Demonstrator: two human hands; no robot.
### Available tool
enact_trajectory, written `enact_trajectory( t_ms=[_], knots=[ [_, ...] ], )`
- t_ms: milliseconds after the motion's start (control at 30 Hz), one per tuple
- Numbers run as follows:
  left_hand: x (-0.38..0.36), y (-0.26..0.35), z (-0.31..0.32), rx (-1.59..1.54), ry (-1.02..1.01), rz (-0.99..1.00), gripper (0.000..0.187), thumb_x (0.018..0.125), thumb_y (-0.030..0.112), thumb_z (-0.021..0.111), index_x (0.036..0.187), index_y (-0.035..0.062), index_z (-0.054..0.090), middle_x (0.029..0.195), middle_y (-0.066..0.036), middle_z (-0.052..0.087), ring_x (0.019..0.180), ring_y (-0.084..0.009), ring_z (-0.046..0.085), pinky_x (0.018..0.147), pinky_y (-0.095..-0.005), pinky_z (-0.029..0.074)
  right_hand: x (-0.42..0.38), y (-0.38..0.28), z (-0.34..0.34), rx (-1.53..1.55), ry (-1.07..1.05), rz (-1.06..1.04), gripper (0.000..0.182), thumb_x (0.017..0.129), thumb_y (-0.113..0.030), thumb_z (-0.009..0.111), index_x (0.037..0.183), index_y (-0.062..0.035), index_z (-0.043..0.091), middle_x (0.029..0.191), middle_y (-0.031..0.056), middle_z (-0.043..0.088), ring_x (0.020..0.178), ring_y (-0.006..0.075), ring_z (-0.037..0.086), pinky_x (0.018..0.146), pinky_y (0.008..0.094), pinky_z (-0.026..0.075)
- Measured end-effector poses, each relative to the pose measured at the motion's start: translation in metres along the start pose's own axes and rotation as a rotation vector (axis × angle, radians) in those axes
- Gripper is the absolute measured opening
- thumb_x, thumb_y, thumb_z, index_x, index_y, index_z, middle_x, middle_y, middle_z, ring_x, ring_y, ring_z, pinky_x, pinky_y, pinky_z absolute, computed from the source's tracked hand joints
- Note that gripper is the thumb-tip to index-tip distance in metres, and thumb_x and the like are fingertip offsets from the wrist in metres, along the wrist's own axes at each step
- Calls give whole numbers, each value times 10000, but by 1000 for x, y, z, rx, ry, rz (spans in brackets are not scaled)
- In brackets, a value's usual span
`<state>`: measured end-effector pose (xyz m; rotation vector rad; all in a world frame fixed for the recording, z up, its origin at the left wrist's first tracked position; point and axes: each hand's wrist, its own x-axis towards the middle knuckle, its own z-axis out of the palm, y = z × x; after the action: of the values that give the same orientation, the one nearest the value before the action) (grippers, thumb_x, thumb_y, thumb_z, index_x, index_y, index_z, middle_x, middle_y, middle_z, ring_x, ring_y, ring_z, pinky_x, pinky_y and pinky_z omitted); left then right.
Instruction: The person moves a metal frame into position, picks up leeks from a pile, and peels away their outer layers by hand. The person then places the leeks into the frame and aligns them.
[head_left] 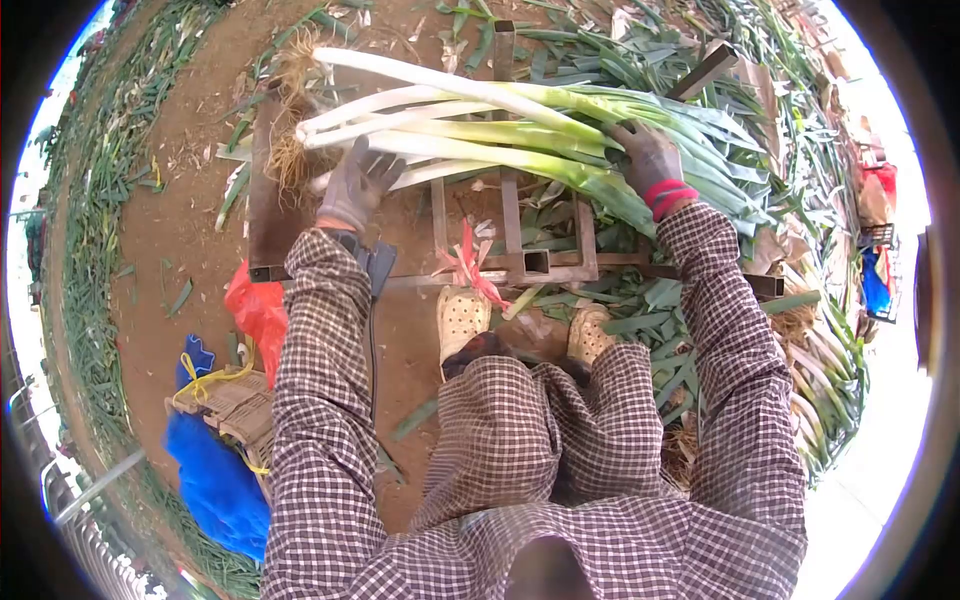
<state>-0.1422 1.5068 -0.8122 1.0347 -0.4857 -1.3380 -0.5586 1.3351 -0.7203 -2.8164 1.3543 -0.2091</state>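
Observation:
Several long leeks (470, 130) lie across a metal frame (510, 215), their rooted white ends at the left and green leaves at the right. My left hand (358, 183), in a grey glove, rests at the near side of the white stalks, fingers apart. My right hand (648, 160), gloved with a red band at the wrist, lies on the green part of the bundle with its fingers spread. A red ribbon (468, 262) is tied to the frame's near bar.
Leek leaves (640, 55) litter the ground beyond the frame. More leeks (820, 380) lie at the right. Near my left arm are a red bag (258, 312), cardboard (232, 402) with yellow string, and blue cloth (215, 490). My shoes (463, 318) are below the frame.

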Motion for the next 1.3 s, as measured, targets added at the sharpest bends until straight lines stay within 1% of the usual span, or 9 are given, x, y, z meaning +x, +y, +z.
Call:
enact_trajectory(
  t_ms=[33,133,533,800,900,1000,1133,1167,1300],
  knots=[
    [6,0,1,-246,54,-95,410,1012,244,511,1321,-10,426,1271,-187,498,1209,-319,508,1071,-490,469,-3,2,-3,-13,-1,-8,417,758,-105,708,1152,-235,673,1089,34,624,1022,282,624,869,419,510],
    [-15,-11,39,-133,463,-198,341,1014,225,504,1275,8,477,1197,-149,566,1189,-305,536,1041,-463,491,-18,4,-8,-80,-23,-37,415,747,-99,725,1143,-217,678,1090,44,629,1045,282,620,904,422,491],
    [-30,-51,36,-462,382,-308,479,962,296,612,1337,31,472,1313,-171,541,1238,-348,513,1079,-534,420,-53,-74,18,-64,-43,-317,647,781,-308,736,1373,-200,499,1245,81,582,1179,284,546,979,465,441],
    [-25,-37,58,-470,330,-344,540,891,305,718,1303,42,490,1288,-164,543,1232,-363,510,1084,-546,416,-77,-26,35,-145,-129,189,800,721,-357,788,1428,-228,436,1355,59,537,1291,284,478,1056,488,378],
    [-26,-37,68,-470,320,-275,490,937,244,666,1333,25,476,1283,-156,560,1257,-320,507,1102,-512,413,-74,-6,25,-163,-266,88,808,682,-333,819,1397,-213,465,1330,50,550,1281,291,485,1044,484,389],
    [-36,-49,50,-293,88,-172,423,985,160,586,1352,-6,457,1292,-150,567,1254,-255,522,1108,-443,432,-71,0,0,-37,-320,70,833,651,-299,833,1389,-190,462,1295,87,560,1219,315,530,1013,459,427],
    [-88,-51,42,467,-100,224,357,1005,84,519,1338,-35,464,1310,-141,558,1265,-232,528,1115,-390,432,-92,14,-19,-10,-441,138,746,673,-290,814,1338,-155,504,1260,152,585,1171,326,573,966,456,463],
    [-98,-43,46,-403,126,-127,352,1001,55,510,1343,-15,472,1330,-145,548,1309,-266,491,1124,-436,423,-102,23,-22,-22,-512,181,724,683,-292,809,1328,-149,513,1247,157,597,1159,328,584,958,456,468],
    [-115,-54,29,-631,273,-232,378,977,4,520,1352,10,472,1366,-148,530,1319,-319,475,1132,-504,409,-125,44,-6,-63,-676,335,499,793,-254,723,1265,-173,584,1153,134,663,1074,328,638,919,431,505]
  ],
)
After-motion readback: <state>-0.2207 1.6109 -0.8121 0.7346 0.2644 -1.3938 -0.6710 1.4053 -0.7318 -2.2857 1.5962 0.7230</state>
